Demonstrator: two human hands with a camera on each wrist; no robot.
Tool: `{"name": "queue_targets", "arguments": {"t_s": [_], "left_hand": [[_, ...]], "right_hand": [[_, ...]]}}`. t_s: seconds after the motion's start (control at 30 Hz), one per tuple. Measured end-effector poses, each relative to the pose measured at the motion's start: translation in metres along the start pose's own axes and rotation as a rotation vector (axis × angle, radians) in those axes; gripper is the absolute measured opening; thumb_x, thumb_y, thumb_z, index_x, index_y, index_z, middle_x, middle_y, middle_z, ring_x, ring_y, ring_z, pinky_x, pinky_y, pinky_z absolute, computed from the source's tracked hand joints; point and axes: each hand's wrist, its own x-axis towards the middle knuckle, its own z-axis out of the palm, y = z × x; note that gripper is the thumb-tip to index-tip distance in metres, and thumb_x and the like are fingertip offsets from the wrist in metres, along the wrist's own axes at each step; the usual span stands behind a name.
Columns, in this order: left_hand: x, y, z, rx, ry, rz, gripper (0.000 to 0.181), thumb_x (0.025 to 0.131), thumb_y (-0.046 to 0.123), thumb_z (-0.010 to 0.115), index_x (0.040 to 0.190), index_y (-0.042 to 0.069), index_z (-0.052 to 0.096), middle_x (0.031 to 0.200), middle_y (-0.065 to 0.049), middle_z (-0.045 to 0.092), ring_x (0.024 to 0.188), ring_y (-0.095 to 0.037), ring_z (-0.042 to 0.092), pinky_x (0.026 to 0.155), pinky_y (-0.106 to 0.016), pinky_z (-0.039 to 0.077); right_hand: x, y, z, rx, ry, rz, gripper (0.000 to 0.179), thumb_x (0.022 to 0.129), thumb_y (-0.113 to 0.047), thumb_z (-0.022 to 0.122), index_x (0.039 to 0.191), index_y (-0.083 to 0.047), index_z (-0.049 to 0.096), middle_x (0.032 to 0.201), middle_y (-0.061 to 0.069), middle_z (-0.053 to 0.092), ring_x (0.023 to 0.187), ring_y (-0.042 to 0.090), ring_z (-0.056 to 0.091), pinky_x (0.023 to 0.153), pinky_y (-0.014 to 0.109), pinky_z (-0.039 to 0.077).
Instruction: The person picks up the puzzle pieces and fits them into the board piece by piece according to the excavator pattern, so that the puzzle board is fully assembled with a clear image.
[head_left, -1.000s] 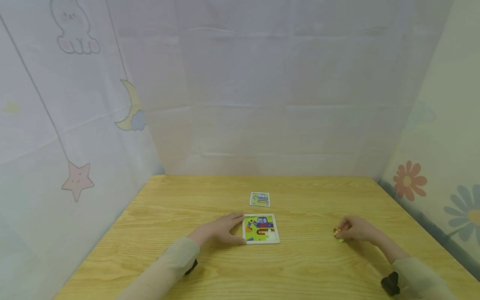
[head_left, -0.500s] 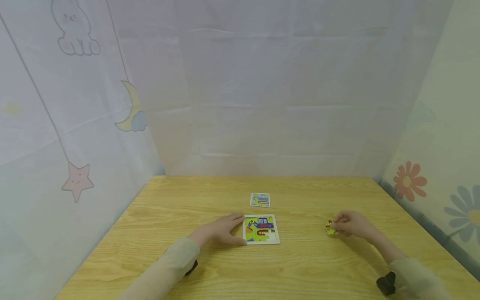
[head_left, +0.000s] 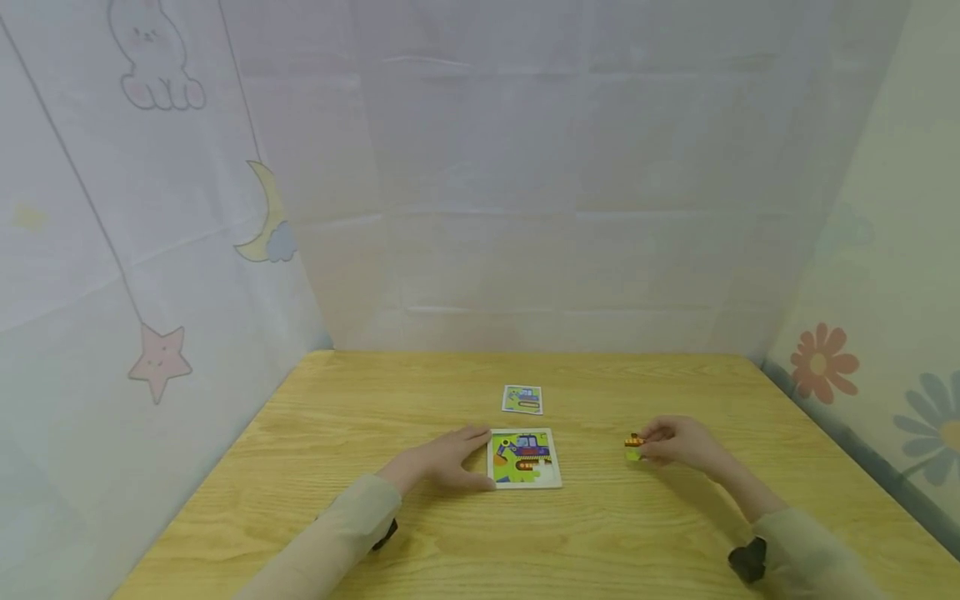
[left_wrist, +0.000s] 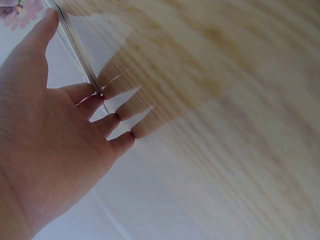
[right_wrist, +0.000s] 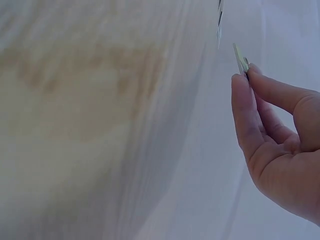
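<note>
A square jigsaw puzzle tray (head_left: 525, 487) with a pale rim lies on the table, showing a purple-blue digger on green. White backing shows at its lower right. My left hand (head_left: 448, 460) rests along the tray's left side, thumb at the near corner and fingers at the far corner. In the left wrist view its fingertips touch the thin tray edge (left_wrist: 79, 56). To the right of the tray, my right hand (head_left: 684, 443) pinches a jigsaw piece (head_left: 633, 451), green with orange and yellow. In the right wrist view, thumb and fingers hold this thin piece (right_wrist: 239, 57) edge-on.
Behind the tray lies a small picture card (head_left: 522, 400) with the same digger. The wooden table (head_left: 375, 383) is enclosed by pale fabric walls (head_left: 480, 208) printed with a bunny, moon, star and flowers.
My right hand has moved left toward the tray with the jigsaw piece, which has turned in the fingers. My left hand has stayed at the tray.
</note>
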Motion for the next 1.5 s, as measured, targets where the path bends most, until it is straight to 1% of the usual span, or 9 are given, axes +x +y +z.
{"name": "queue_targets", "arguments": {"t_s": [0.13,0.27,0.47,0.7,0.8,0.9,1.1,1.3,1.5], "left_hand": [[0.000,0.000,0.000,0.005,-0.004,0.000,0.087,0.084,0.059,0.057,0.149,0.010,0.026,0.156,-0.007,0.021,0.143,-0.031,0.019,0.116,-0.048,0.021],[0.000,0.000,0.000,0.003,-0.005,-0.004,0.086,0.084,0.058,0.058,0.149,0.010,0.027,0.156,-0.006,0.021,0.143,-0.032,0.019,0.116,-0.048,0.021],[-0.001,0.000,0.000,-0.001,-0.007,-0.004,0.087,0.085,0.059,0.057,0.149,0.010,0.026,0.156,-0.006,0.021,0.144,-0.031,0.018,0.116,-0.048,0.020],[-0.002,0.002,0.000,-0.004,-0.003,-0.002,0.087,0.084,0.059,0.058,0.149,0.009,0.027,0.156,-0.007,0.022,0.143,-0.031,0.019,0.116,-0.049,0.021],[-0.002,0.002,0.000,-0.008,-0.003,-0.001,0.086,0.085,0.058,0.058,0.149,0.009,0.027,0.156,-0.007,0.021,0.143,-0.031,0.018,0.116,-0.049,0.021],[-0.003,0.002,0.000,-0.009,-0.005,-0.006,0.086,0.084,0.059,0.058,0.149,0.010,0.027,0.156,-0.007,0.021,0.144,-0.031,0.018,0.116,-0.049,0.021],[-0.001,0.001,0.001,-0.005,-0.006,-0.011,0.087,0.084,0.060,0.057,0.149,0.011,0.027,0.156,-0.006,0.021,0.144,-0.030,0.018,0.116,-0.049,0.021],[0.001,-0.001,0.003,0.002,-0.008,-0.009,0.088,0.084,0.062,0.056,0.149,0.011,0.026,0.157,-0.005,0.020,0.144,-0.030,0.018,0.116,-0.048,0.020],[0.001,-0.001,0.003,0.009,-0.007,-0.001,0.088,0.084,0.061,0.057,0.149,0.011,0.026,0.157,-0.006,0.020,0.144,-0.030,0.017,0.116,-0.047,0.020]], "right_hand": [[0.004,-0.003,0.005,0.032,-0.006,0.006,0.041,0.086,-0.021,0.068,0.111,0.010,0.056,0.093,0.014,0.063,0.082,0.028,0.068,0.069,0.034,0.059],[0.009,-0.006,0.011,0.036,-0.006,-0.006,0.041,0.087,-0.023,0.067,0.111,0.008,0.057,0.093,0.014,0.064,0.084,0.030,0.068,0.070,0.034,0.059],[0.016,-0.010,0.021,0.015,0.004,-0.022,0.040,0.087,-0.026,0.067,0.109,0.006,0.058,0.092,0.012,0.066,0.082,0.029,0.068,0.069,0.034,0.059],[0.022,-0.019,0.033,0.054,0.003,-0.029,0.036,0.087,-0.024,0.067,0.107,0.005,0.059,0.091,0.012,0.067,0.083,0.032,0.068,0.069,0.037,0.059],[0.025,-0.024,0.039,0.070,-0.010,-0.033,0.036,0.088,-0.024,0.066,0.107,0.006,0.059,0.091,0.012,0.067,0.084,0.032,0.068,0.070,0.037,0.059],[0.028,-0.030,0.044,0.094,-0.016,-0.014,0.035,0.088,-0.023,0.066,0.106,0.006,0.059,0.092,0.013,0.067,0.084,0.031,0.068,0.071,0.037,0.059],[0.035,-0.041,0.056,0.095,-0.027,0.016,0.031,0.088,-0.021,0.066,0.104,0.005,0.060,0.091,0.011,0.067,0.081,0.026,0.069,0.071,0.038,0.059],[0.044,-0.043,0.068,0.059,-0.035,0.011,0.026,0.088,-0.020,0.067,0.101,0.002,0.062,0.088,0.008,0.066,0.076,0.019,0.067,0.068,0.036,0.059],[0.051,-0.046,0.077,0.067,-0.070,0.005,0.022,0.088,-0.017,0.066,0.099,0.001,0.062,0.085,0.008,0.065,0.074,0.018,0.066,0.067,0.036,0.059]]}}
